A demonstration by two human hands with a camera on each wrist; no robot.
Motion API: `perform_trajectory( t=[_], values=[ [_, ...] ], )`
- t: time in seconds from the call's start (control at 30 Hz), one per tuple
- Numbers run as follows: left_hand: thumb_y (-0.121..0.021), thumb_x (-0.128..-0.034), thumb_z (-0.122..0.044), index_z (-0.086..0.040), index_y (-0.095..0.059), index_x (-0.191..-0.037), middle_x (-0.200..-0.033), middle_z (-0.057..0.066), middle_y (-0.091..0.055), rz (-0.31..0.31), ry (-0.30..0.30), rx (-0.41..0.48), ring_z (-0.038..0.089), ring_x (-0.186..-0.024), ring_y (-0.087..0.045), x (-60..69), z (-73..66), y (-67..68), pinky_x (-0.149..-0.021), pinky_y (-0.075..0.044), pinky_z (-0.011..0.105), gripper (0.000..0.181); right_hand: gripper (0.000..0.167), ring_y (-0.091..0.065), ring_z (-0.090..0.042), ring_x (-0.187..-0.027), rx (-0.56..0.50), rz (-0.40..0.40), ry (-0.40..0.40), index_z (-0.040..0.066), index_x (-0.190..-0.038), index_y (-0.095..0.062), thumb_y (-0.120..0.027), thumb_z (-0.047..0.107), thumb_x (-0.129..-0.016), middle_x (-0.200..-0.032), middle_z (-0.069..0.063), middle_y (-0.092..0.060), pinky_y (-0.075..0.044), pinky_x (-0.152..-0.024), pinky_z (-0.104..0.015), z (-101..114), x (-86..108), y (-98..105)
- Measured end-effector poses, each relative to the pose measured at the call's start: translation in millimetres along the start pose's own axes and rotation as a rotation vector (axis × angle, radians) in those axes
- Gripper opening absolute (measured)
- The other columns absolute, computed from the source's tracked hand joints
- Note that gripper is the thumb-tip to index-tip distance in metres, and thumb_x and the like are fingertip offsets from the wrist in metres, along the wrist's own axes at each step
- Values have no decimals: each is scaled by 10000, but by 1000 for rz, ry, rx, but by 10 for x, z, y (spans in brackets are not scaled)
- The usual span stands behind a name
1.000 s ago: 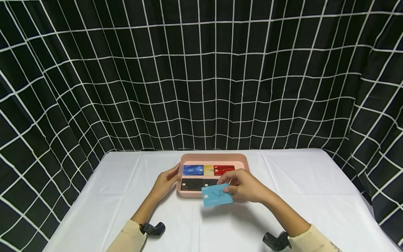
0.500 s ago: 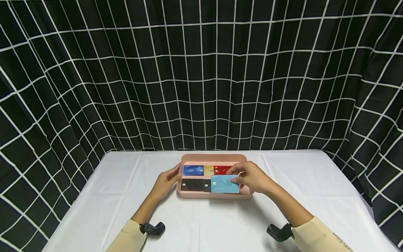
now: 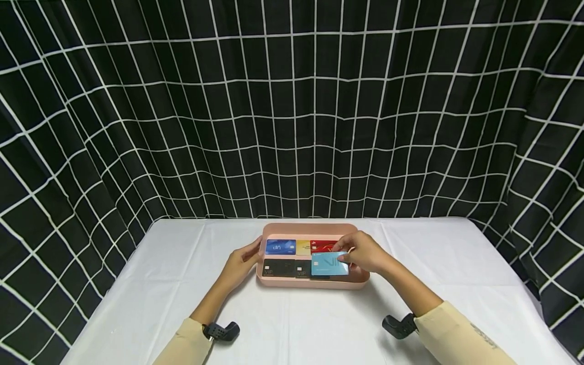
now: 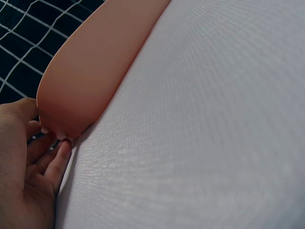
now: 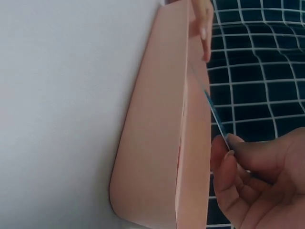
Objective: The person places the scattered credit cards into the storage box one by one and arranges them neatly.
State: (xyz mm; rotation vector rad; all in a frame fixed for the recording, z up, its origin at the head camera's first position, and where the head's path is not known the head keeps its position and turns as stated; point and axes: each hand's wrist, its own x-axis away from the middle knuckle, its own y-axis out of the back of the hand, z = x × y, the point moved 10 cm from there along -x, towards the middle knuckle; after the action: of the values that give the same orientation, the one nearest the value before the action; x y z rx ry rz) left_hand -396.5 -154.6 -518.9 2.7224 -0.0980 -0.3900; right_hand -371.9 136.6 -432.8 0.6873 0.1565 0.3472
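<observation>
My right hand (image 3: 362, 252) pinches a light blue card (image 3: 329, 264) by its right end over the front right part of a pink tray (image 3: 310, 285). In the right wrist view the card (image 5: 215, 114) shows edge-on, tilted, between thumb and fingertips. At the tray's left end my left hand (image 3: 240, 262) holds the side wall. Its thumb lies at the rim and its fingertips meet the lower edge, as the left wrist view shows. Inside the tray, a blue card (image 3: 280, 247), a yellow card (image 3: 303, 247) and a red card (image 3: 323, 246) form the back row.
Two black cards lie in the tray's front row, the left one (image 3: 279, 267) in plain sight and the other (image 3: 303, 269) partly under the blue card in hand. A white cloth (image 3: 255, 324) covers the table. Behind it hangs a black curtain (image 3: 301, 126) with white grid lines.
My right hand has carried the light blue card up and to the right, from in front of the tray to above its front row. My left hand stays at the tray's left end.
</observation>
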Motion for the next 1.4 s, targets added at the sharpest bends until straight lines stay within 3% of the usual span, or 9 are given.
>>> perform_trajectory(
  t=[0.23,0.43,0.6,0.77,0.9,1.07,1.3,1.4],
  values=[
    [-670,-992,-235,-137,-553,-1466,-1451,90,-570,29,-14,16,297,-1334,-552,-15,50,19,-1116,-446,455,497,126,-575,-177,-607,43,-2,-54,-71,-989,-734,-702,-102,-872,-829,-119,-678,-582,-537,-316,-55,-107,-54],
    [-658,-997,-174,-99,-545,-1465,-1450,118,-564,10,-8,11,323,-1338,-544,-11,36,9,-1120,-438,471,487,107,-549,-143,-619,52,5,-52,-91,-970,-738,-706,-109,-870,-836,-130,-701,-518,-496,-218,-76,-165,-109],
    [-626,-1010,-106,-25,-523,-1462,-1448,180,-547,0,-5,2,373,-1344,-525,29,-108,3,-1124,-419,515,471,103,-543,-134,-608,42,12,-38,-107,-956,-734,-702,-126,-860,-818,-140,-701,-521,-498,-214,-73,-174,-141],
    [-617,-1009,-77,16,-510,-1457,-1442,214,-540,16,-21,20,392,-1332,-528,104,-317,29,-1120,-418,521,469,106,-544,-139,-600,32,17,-53,-106,-950,-730,-704,-138,-853,-787,-144,-682,-594,-549,-332,-108,-181,-164],
    [-621,-1003,-67,16,-512,-1455,-1436,211,-548,15,-24,26,389,-1324,-538,122,-351,39,-1118,-422,518,472,117,-575,-163,-624,25,20,-56,-116,-959,-723,-710,-143,-845,-793,-146,-672,-620,-589,-393,-126,-189,-179],
    [-618,-1007,-70,2,-514,-1458,-1443,197,-544,8,-17,26,384,-1332,-531,94,-315,49,-1124,-415,515,469,107,-580,-157,-620,10,24,-55,-122,-943,-715,-708,-149,-839,-784,-138,-661,-623,-592,-398,-124,-220,-188],
    [-642,-1013,-206,-132,-522,-1486,-1456,105,-558,50,-22,-3,300,-1334,-550,-37,33,29,-1124,-434,437,494,98,-554,-150,-649,25,19,-68,-101,-939,-725,-713,-137,-849,-791,-124,-660,-587,-565,-285,-147,-253,-202],
    [-649,-1009,-225,-138,-524,-1486,-1450,109,-564,48,-15,-6,302,-1324,-560,-29,65,17,-1120,-438,437,500,102,-550,-159,-662,26,22,-81,-98,-945,-728,-705,-139,-854,-794,-130,-656,-544,-540,-220,-189,-263,-222]
  ],
)
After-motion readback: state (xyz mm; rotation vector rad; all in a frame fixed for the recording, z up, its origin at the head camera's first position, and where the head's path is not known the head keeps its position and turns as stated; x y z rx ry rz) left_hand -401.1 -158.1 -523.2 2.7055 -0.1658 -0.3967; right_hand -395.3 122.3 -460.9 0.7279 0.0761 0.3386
